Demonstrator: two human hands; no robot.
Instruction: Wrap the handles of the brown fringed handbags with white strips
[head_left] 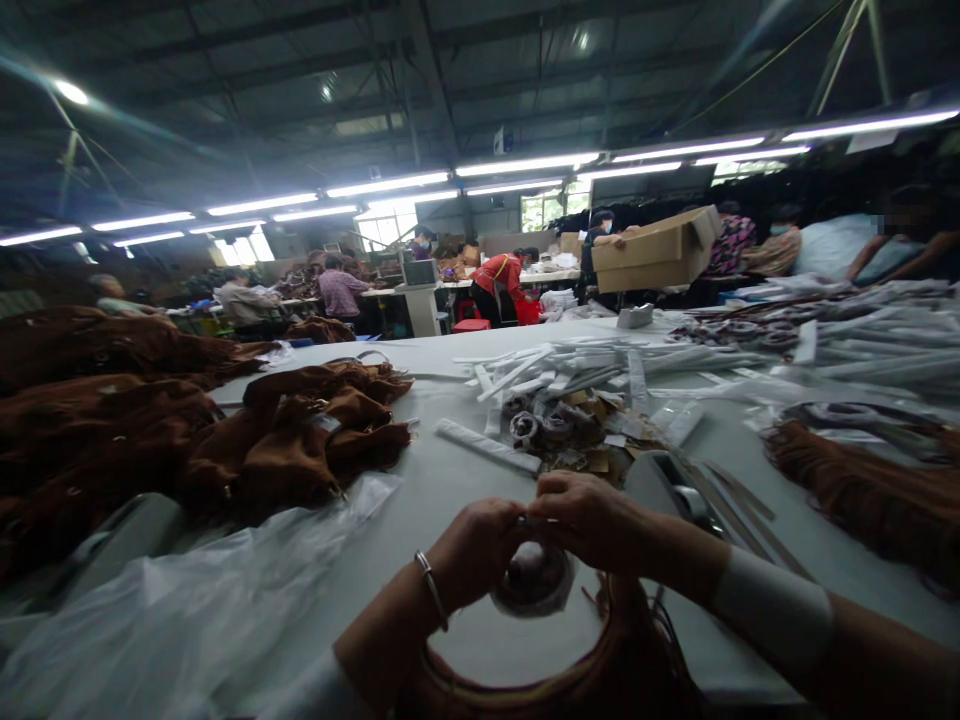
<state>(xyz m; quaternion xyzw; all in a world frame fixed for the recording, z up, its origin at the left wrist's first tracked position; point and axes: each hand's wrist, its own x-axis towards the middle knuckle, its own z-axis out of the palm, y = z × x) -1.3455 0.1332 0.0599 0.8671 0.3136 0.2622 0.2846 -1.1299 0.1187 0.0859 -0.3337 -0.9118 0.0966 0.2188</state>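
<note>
two hands on a wrapped coil

head view: left hand (472, 548) and right hand (592, 520), each grip closed on a small round coil in clear plastic wrap (534, 580), above the grey desk (450, 480); brown suede fringed bag (315, 430) lies left, well apart.

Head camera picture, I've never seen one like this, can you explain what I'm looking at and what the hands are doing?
The camera sits on a person's head and looks forward and down, so the two bare hands at the bottom are the wearer's own. There is no machine. The left hand, with a bracelet on its wrist, and the right hand meet over a small coiled item in a clear wrapper; below it hangs a brown strap loop. They work at a large grey table. On its left lie brown suede bags and clear plastic bags; in the middle and on the right, white wrapped strips. Farther off, other people work, one beside a cardboard box.
</note>
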